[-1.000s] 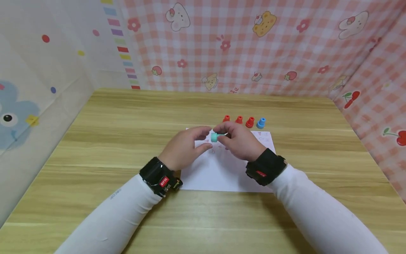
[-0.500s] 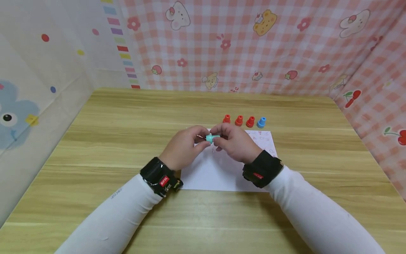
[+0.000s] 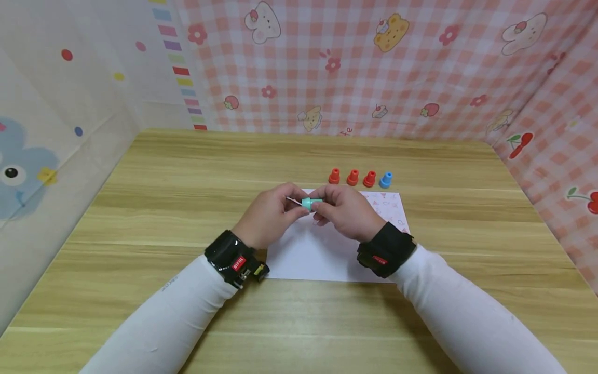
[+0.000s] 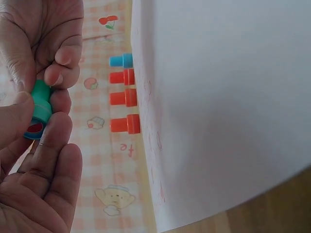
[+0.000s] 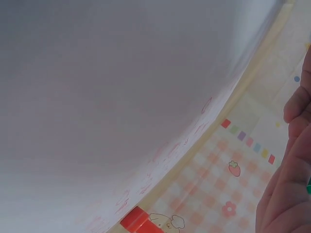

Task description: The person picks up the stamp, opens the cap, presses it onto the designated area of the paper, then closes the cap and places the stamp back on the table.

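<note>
Over the paper (image 3: 308, 254), both hands meet at a small teal stamp (image 3: 307, 203), held with its length running sideways. My right hand (image 3: 348, 210) pinches its narrow handle end between thumb and fingers. The left hand (image 3: 271, 215) has thumb and fingers curled about the wider end. Seen from the left wrist, the green stamp (image 4: 42, 107) shows a red face inside its rim, partly covered by fingers. The right wrist view catches only the edge of a hand (image 5: 286, 184) and a sliver of green. Small reddish marks dot the paper's far part.
Behind the paper stand three red stamps (image 3: 352, 177) and a blue stamp (image 3: 385, 180) in a row. The wooden table (image 3: 163, 208) reaches back to a pink checked cloth (image 3: 350, 78), with a white patterned cloth (image 3: 93, 93) along the left.
The right hand has shifted slightly left with the stamp. The left hand's thumb and fingers, earlier apart from it, have closed in around the stamp's wide end.
</note>
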### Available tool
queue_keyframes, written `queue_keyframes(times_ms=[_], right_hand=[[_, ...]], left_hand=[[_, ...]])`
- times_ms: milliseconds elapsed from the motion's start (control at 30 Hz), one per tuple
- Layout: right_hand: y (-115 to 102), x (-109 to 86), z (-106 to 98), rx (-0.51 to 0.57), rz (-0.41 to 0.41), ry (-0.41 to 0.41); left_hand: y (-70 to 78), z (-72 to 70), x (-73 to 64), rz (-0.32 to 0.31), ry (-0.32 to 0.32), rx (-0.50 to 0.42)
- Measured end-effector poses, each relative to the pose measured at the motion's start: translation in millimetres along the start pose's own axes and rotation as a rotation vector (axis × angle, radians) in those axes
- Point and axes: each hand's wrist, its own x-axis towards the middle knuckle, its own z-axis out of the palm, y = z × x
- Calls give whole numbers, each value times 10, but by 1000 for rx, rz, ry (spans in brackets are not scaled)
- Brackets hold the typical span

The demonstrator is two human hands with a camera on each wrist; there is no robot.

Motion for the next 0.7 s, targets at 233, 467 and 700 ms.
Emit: queue_keyframes(times_ms=[233,467,700], right_hand=[[11,7,14,10,4,6],[12,11,22,52,-3,-4],[8,19,21,62,5,-16]], left_hand=[[1,-14,-10,3,4,2],[3,-31,-16,18,1,-3],[-7,-50,-21,15,-6,-26]])
